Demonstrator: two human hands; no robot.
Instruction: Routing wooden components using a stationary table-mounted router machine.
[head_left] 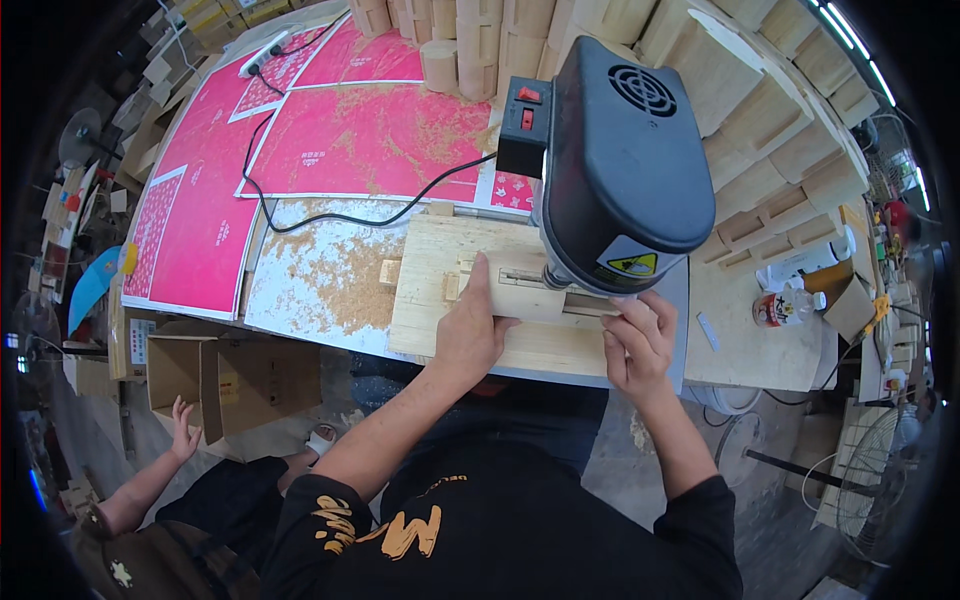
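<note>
A black bench drill press (625,150) stands over a pale wooden base board (430,315). Under its chuck lies a pale wooden block (528,300) with a slot in its top. My left hand (468,328) grips this block at its left end, forefinger stretched along it and thumb on the near side. To the right of the chuck, my right hand (642,345) is closed, its fingertips pinched beside a narrow groove under the machine. What those fingertips hold is hidden. Small wooden stop blocks (390,271) sit at the board's left.
Sawdust (345,270) covers the table's left part. A black cord (340,217) runs across pink printed sheets (370,140). Stacked wooden pieces (770,150) line the back and right. A plastic bottle (785,307) stands at right. Lower left are a cardboard box (255,390) and another person's hand (183,432).
</note>
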